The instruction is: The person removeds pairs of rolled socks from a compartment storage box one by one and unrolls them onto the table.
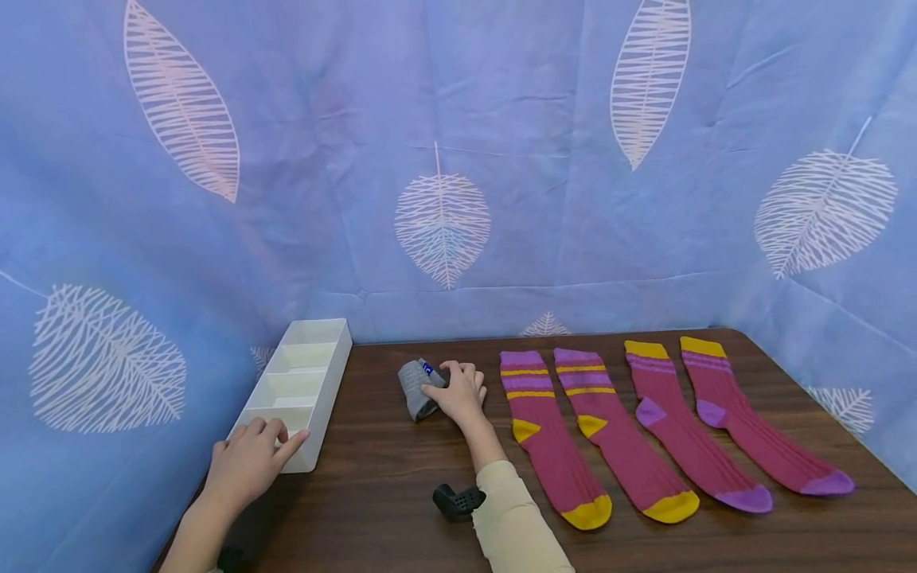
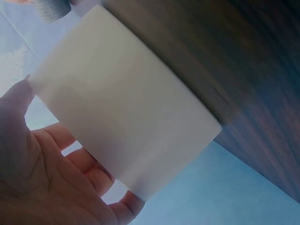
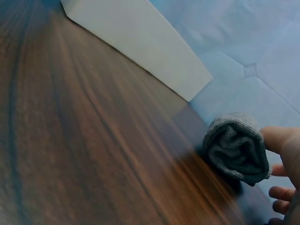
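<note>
A rolled grey sock [image 1: 418,390] with a small blue label lies on the dark wooden table. At its right side is my right hand [image 1: 462,391], thumb at the roll's edge and the other fingers loosely bent. The right wrist view shows the folded end of the grey roll [image 3: 236,149], with the thumb [image 3: 276,138] against its side. At the left, my left hand [image 1: 247,460] holds the near end of a white compartment box [image 1: 331,398]. In the left wrist view, thumb and fingers span the rim of the box's end wall [image 2: 126,103].
Two maroon socks with yellow toes [image 1: 562,469] lie flat right of the grey roll. Farther right lie two maroon socks with purple toes [image 1: 752,442]. A blue leaf-patterned cloth [image 1: 322,199] hangs behind and beside the table. A black device [image 1: 458,503] is at the right wrist.
</note>
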A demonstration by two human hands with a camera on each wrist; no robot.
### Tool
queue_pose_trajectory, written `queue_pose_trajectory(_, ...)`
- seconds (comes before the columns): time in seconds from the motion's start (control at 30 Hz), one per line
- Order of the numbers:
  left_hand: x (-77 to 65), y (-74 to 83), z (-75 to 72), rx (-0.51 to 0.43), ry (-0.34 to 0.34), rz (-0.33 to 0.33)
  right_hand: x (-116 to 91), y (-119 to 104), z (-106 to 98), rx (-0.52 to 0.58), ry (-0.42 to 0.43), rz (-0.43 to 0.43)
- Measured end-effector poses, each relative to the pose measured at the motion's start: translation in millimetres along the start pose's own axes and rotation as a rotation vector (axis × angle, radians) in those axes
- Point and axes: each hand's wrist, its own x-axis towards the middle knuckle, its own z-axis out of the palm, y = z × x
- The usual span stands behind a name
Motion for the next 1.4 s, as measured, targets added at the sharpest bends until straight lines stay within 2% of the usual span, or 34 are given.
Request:
queue_pose_trajectory(0.17,-1.3,-0.7,-0.6,-0.016,0.044,0.011,3,0,1,0.005,0.01,-0.069)
queue_pose_trajectory(0.3,-2.3,3.0,-1.3,0.008,0.173,0.062,3,-1,1,0.001,-0.003,-0.151)
queue_pose_trajectory(0.4,-2.8,12.7,-3.8,0.043,0.286,0.101,3,0,-1,-0.016,-0.029,-0.199)
queue_pose_trajectory(0.47,-0.1,21.9,-6.6,0.05,0.334,0.124,4,2,-2,-0.035,-0.056,-0.225)
queue_pose_trajectory(0.53,4.0,31.8,-8.9,0.049,0.353,0.129,5,3,-2,-0.058,-0.088,-0.248)
queue_pose_trajectory(0.77,21.7,71.6,-15.9,-0.02,0.363,0.153,6,3,-5,-0.162,-0.173,-0.316)
queue_pose_trajectory(1.0,42.6,104.3,-15.4,-0.107,0.343,0.2,6,3,-5,-0.204,-0.266,-0.327)
queue_pose_trajectory(1.13,56.2,117.1,-8.2,-0.158,0.287,0.202,7,4,-4,-0.23,-0.306,-0.302)
queue_pose_trajectory(1.23,63.8,124.9,-0.1,-0.186,0.214,0.215,6,5,-3,-0.249,-0.33,-0.28)
queue_pose_trajectory(1.4,73.5,131.5,15.3,-0.166,0.108,0.239,5,4,-4,-0.269,-0.347,-0.255)
